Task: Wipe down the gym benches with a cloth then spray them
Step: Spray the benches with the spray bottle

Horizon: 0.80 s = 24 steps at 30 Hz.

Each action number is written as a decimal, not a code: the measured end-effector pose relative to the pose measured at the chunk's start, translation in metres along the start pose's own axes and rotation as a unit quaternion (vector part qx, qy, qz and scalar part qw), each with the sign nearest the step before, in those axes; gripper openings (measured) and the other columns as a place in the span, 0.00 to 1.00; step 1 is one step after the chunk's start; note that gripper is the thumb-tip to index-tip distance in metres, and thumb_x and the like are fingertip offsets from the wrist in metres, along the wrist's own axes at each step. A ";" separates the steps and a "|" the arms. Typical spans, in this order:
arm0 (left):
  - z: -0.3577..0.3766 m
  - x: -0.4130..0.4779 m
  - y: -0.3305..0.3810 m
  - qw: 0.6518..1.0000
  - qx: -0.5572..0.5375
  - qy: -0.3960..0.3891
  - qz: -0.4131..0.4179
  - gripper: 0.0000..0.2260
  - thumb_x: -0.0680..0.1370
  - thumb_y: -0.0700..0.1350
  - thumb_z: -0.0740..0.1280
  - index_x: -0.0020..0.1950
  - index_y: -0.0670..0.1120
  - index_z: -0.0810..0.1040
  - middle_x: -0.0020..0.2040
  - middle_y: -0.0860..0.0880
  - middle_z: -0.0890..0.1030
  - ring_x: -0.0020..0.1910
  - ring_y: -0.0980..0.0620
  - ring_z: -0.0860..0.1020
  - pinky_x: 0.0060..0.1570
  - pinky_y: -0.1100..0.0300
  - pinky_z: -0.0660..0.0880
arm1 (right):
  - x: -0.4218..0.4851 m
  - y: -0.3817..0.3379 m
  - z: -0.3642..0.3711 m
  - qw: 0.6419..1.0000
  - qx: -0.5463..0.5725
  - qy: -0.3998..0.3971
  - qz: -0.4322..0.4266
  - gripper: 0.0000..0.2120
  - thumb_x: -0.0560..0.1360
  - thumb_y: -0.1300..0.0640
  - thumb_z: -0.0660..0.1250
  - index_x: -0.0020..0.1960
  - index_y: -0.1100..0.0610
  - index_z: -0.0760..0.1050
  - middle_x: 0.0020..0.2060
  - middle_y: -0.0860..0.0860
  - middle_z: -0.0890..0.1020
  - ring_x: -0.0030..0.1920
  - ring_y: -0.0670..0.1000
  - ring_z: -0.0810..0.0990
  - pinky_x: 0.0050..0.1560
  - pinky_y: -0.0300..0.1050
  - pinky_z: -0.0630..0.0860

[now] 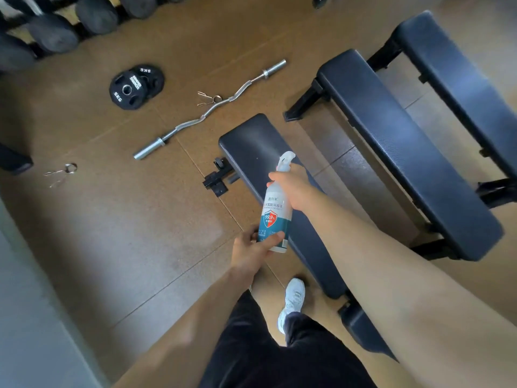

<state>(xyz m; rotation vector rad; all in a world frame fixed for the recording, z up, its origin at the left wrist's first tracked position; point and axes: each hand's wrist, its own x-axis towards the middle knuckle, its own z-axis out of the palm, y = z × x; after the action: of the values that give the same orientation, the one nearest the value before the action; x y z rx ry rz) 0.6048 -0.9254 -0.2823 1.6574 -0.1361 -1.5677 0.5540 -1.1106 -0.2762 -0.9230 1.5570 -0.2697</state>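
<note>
Spray step by the look of it; no cloth in view.

Bottle (275,217) up in air btw both hands, tilted, nozzle away from body.
- R hand (293,189): wrapped round neck just under trigger head. Index finger hidden behind head, so can't tell if on trigger.
- L hand (251,250): cupping base, thumb across lower label, fingers curled under.
- Both grasping bottle, neither free.

Bench (251,141) directly under and beyond R hand, dark pad w/ dull sheen. Nozzle aimed toward its far end. Next bench (391,130) off to right of R hand, well apart.

Handling (judged, not seen):
- Plastic bottle, prob light to moderate; fill level not readable.
- Stiff at neck; body walls likely give if squeezed.
- Label smooth, prob slick once wet w/ overspray.
- Best hold = neck, as R has it now, finger on trigger. L at base only steadies, could let go.
- Trigger head thin plastic, not for lifting by.
- Pad looks firm, vinyl-like; needs no holding.

On floor well beyond L hand: curl bar (209,110), plates (136,85).
</note>
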 end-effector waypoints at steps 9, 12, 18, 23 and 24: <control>-0.003 0.005 -0.013 0.998 0.036 -0.050 0.009 0.27 0.70 0.55 0.81 0.66 0.50 0.78 0.58 0.50 0.85 0.55 0.52 0.85 0.54 0.54 0.84 | 0.006 0.020 -0.010 0.999 0.025 0.020 0.036 0.12 0.70 0.60 0.76 0.48 0.54 0.74 0.46 0.59 0.83 0.45 0.60 0.87 0.52 0.64 0.83; -0.008 0.010 -0.013 0.998 0.032 -0.047 0.011 0.29 0.68 0.56 0.81 0.65 0.50 0.79 0.57 0.49 0.85 0.55 0.51 0.85 0.55 0.53 0.84 | 0.008 0.019 -0.008 0.998 0.041 0.019 0.035 0.11 0.73 0.62 0.75 0.49 0.54 0.74 0.45 0.57 0.83 0.44 0.58 0.87 0.53 0.62 0.83; 0.005 0.003 -0.008 0.996 -0.010 -0.087 -0.015 0.23 0.72 0.50 0.80 0.63 0.46 0.79 0.57 0.46 0.85 0.54 0.51 0.86 0.53 0.53 0.84 | 0.011 0.014 -0.017 0.999 -0.031 0.003 0.033 0.16 0.71 0.62 0.77 0.54 0.55 0.75 0.51 0.59 0.84 0.45 0.60 0.88 0.51 0.61 0.84; 0.020 -0.012 -0.028 0.988 0.064 -0.129 -0.057 0.25 0.70 0.51 0.81 0.64 0.47 0.79 0.55 0.49 0.85 0.52 0.53 0.86 0.54 0.53 0.84 | -0.011 0.059 -0.059 0.994 0.034 0.063 0.079 0.13 0.71 0.63 0.76 0.49 0.59 0.74 0.45 0.60 0.83 0.43 0.60 0.87 0.53 0.62 0.83; 0.022 -0.015 -0.036 0.986 0.094 -0.129 -0.056 0.26 0.69 0.52 0.82 0.64 0.47 0.79 0.55 0.50 0.85 0.52 0.53 0.86 0.54 0.54 0.84 | -0.020 0.071 -0.068 0.991 0.066 0.074 0.092 0.11 0.72 0.63 0.75 0.49 0.59 0.73 0.44 0.60 0.83 0.42 0.58 0.87 0.52 0.59 0.83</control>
<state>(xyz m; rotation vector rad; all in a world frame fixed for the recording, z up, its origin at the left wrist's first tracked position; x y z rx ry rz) 0.5665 -0.9037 -0.2901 1.6192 -0.3399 -1.9016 0.4622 -1.0732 -0.2916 -0.6642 1.7265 -0.3107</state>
